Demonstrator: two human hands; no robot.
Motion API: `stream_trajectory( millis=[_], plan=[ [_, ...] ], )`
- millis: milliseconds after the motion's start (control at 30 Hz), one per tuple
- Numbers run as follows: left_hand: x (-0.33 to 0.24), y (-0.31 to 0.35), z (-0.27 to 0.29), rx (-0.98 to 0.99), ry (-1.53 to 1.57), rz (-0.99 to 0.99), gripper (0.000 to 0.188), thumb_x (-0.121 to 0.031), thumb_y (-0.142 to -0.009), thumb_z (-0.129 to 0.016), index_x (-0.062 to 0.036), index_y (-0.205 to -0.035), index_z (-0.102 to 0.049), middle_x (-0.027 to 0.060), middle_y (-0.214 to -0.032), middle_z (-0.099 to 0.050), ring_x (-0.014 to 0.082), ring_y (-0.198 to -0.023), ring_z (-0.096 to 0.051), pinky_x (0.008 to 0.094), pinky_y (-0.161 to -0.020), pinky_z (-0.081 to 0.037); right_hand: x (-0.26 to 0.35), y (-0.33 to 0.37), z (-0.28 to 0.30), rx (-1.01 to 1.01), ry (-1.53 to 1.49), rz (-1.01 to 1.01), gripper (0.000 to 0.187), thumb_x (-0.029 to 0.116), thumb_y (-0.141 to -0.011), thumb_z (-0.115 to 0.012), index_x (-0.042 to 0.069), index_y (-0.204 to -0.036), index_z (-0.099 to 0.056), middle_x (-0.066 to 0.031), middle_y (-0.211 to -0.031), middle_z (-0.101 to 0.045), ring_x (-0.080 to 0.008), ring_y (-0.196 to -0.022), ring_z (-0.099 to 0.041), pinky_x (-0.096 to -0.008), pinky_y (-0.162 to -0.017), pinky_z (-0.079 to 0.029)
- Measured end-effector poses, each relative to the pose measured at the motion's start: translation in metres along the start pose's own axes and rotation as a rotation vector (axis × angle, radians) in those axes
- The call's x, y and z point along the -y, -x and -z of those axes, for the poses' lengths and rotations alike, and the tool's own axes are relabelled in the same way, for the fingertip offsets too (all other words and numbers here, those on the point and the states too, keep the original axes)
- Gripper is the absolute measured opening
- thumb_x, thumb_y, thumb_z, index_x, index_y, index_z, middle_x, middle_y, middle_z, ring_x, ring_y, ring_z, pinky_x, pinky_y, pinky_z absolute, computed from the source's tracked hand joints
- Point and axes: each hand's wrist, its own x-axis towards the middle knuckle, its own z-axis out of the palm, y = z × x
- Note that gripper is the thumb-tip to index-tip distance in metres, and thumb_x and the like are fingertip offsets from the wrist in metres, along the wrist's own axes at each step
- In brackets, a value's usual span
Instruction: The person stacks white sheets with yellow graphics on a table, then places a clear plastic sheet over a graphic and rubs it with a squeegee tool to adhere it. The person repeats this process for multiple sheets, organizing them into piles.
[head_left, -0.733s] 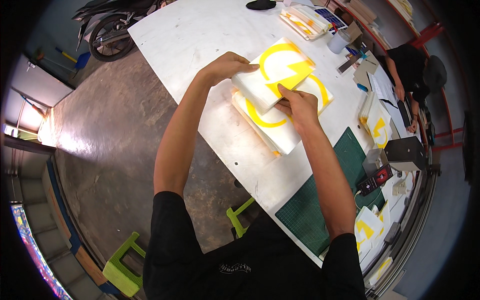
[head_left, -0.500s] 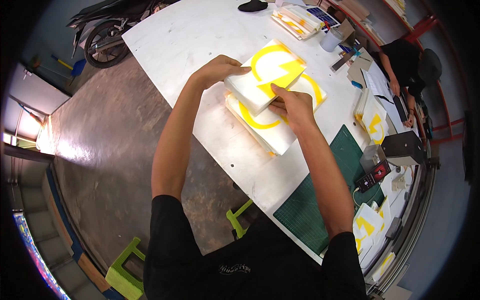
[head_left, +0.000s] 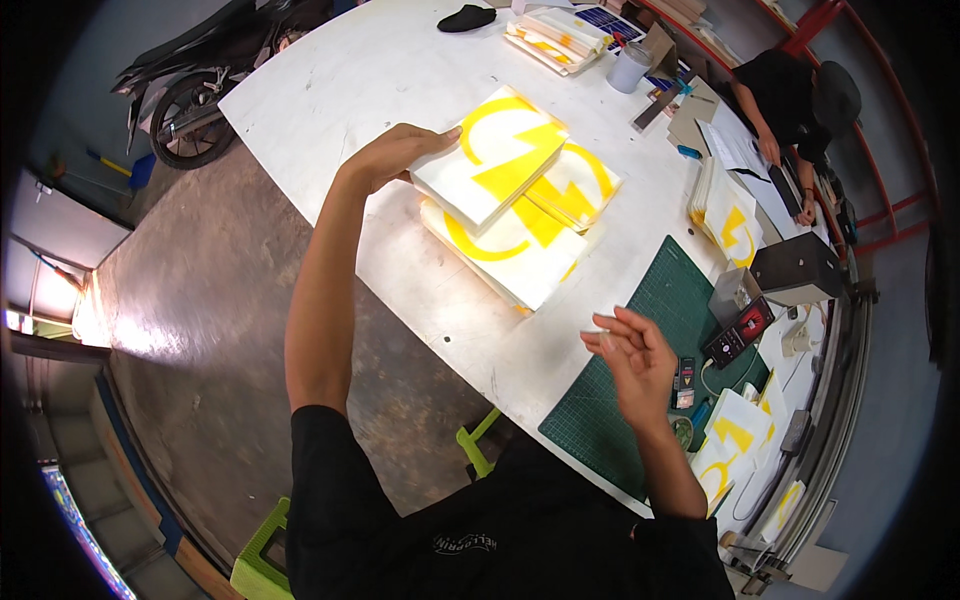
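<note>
My left hand (head_left: 398,155) grips the left side of a thick white stack of sheets (head_left: 497,160) with a yellow bolt-and-ring print, thumb on top and the other fingers mostly hidden. That stack is tilted over a larger stack (head_left: 490,255) with the same print, lying on the white table (head_left: 330,120). From under its right side another yellow-printed piece (head_left: 590,180) shows. My right hand (head_left: 640,365) is raised above the green cutting mat (head_left: 590,405), fingers apart and slightly curled, holding nothing.
Right of the mat are a phone (head_left: 738,332), a black box (head_left: 797,267) and more printed sheets (head_left: 730,440). Farther off stand a grey cup (head_left: 628,68) and another stack (head_left: 555,42). A co-worker (head_left: 780,95) sits at the far right. A green stool (head_left: 262,560) is at lower left.
My right hand has let go of the upper stack and moved down and right over the mat. My left hand still grips the stack. The view has shifted slightly.
</note>
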Motion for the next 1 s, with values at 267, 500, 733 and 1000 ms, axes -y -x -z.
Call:
stream_trajectory(
  millis=[267, 500, 733, 1000],
  plan=[
    [-0.001, -0.012, -0.003, -0.049, -0.154, 0.026, 0.087, -0.069, -0.088, -0.064, 0.0065, -0.13, -0.065, 0.0229, -0.125, -0.068, 0.0321, -0.116, -0.065, 0.0414, -0.1, -0.051, -0.014, 0.044, 0.069, -0.144, -0.01, -0.013, 0.037, 0.001, -0.099, -0.063, -0.008, -0.133, -0.052, -0.0214, -0.118, -0.069, -0.0275, -0.102, -0.073, -0.0371, -0.09, -0.061],
    [-0.008, -0.01, -0.007, -0.123, -0.112, 0.018, 0.082, -0.064, -0.091, -0.064, 0.0069, -0.132, -0.063, 0.0257, -0.129, -0.065, 0.0329, -0.119, -0.064, 0.0385, -0.104, -0.048, -0.02, 0.09, 0.114, -0.355, 0.032, -0.061, 0.034, 0.005, -0.1, -0.062, -0.008, -0.131, -0.053, -0.021, -0.115, -0.07, -0.0269, -0.097, -0.073, -0.038, -0.086, -0.061],
    [-0.014, -0.017, -0.007, -0.117, -0.217, 0.036, 0.076, -0.057, -0.096, -0.061, 0.0057, -0.137, -0.06, 0.0234, -0.133, -0.064, 0.0303, -0.124, -0.06, 0.0363, -0.107, -0.044, -0.033, 0.133, 0.156, -0.515, 0.023, -0.066, 0.035, 0.009, -0.101, -0.062, -0.007, -0.131, -0.053, -0.0198, -0.113, -0.07, -0.0265, -0.095, -0.073, -0.0387, -0.087, -0.06],
    [-0.004, -0.019, 0.0, -0.187, -0.084, 0.003, 0.069, -0.053, -0.099, -0.06, 0.0029, -0.14, -0.057, 0.0144, -0.128, -0.067, 0.0228, -0.117, -0.061, 0.0371, -0.103, -0.045, -0.009, 0.225, 0.257, -0.961, 0.179, 0.067, 0.035, 0.017, -0.104, -0.06, -0.005, -0.131, -0.058, -0.0196, -0.11, -0.071, -0.0235, -0.092, -0.072, -0.0352, -0.085, -0.059]
  ],
)
